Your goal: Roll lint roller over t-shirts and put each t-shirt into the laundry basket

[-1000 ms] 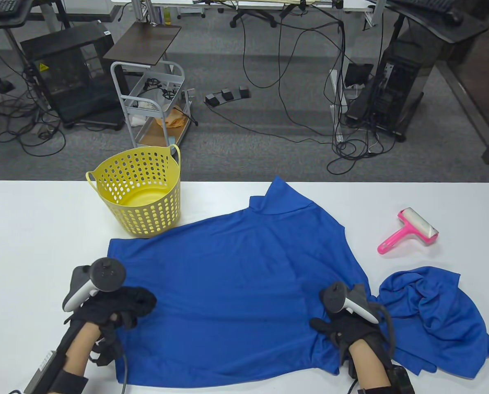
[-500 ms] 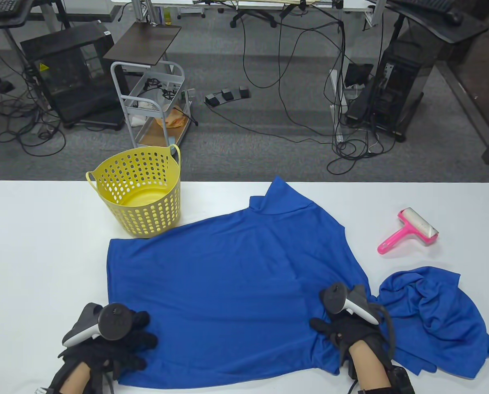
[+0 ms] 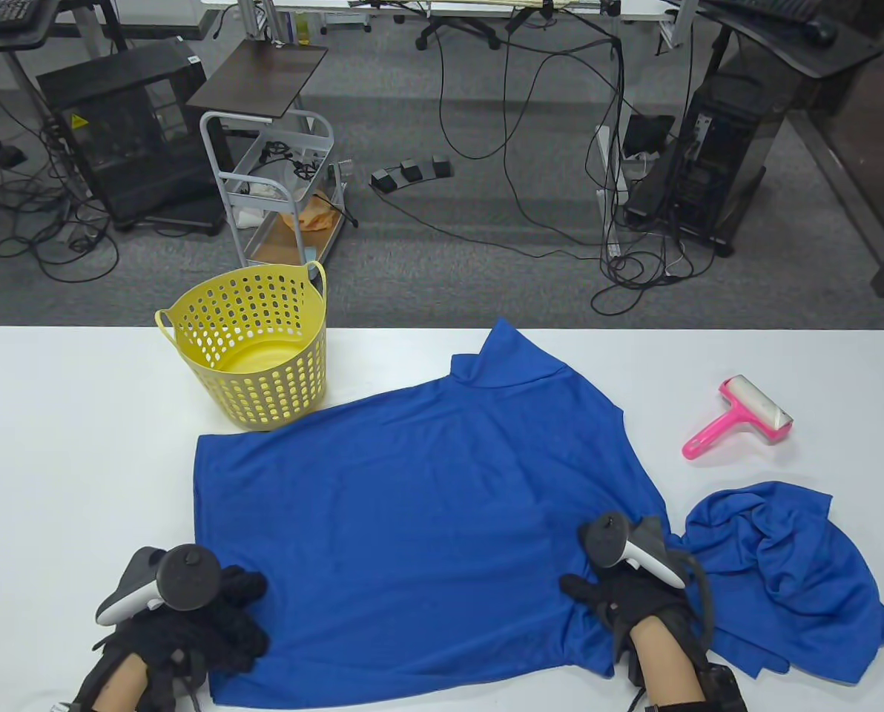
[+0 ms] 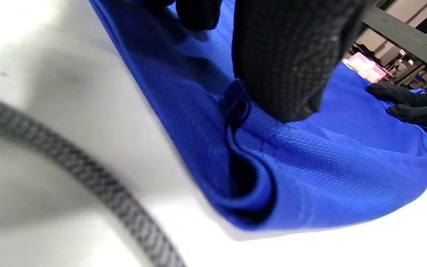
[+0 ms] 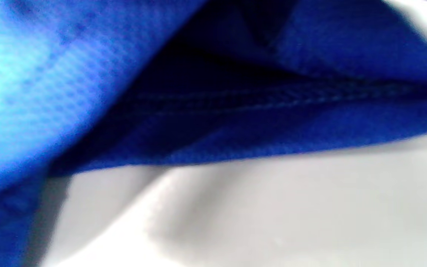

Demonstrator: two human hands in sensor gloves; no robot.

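1. L hand (image 3: pixel 190 623) has slid down the shirt's left edge toward 7 o'clock over the last sec; now at the near-left corner, fingers curled onto the hem. Left wrist view shows a gloved finger (image 4: pixel 284 63) pressing the folded corner flat; can't tell if it pinches.
2. R hand (image 3: pixel 627 593) hasn't budged, at 5 o'clock, fingers bunched in the spread t-shirt (image 3: pixel 412 504) at its near-right hem, gripping cloth.
3. Meaning, as I judge it: shirt's being pulled flat & square, prep for rolling. No rolling yet.
4. Lint roller (image 3: pixel 739 419) lies untouched at 2 o'clock, well apart from both hands.
5. Second t-shirt (image 3: pixel 783 578) crumpled at 4 o'clock, just beside R hand.
6. Laundry basket (image 3: pixel 253 345) at 11 o'clock, nothing in it, touching the shirt's far-left corner.
7. Writing: none readable on shirts, roller or basket.
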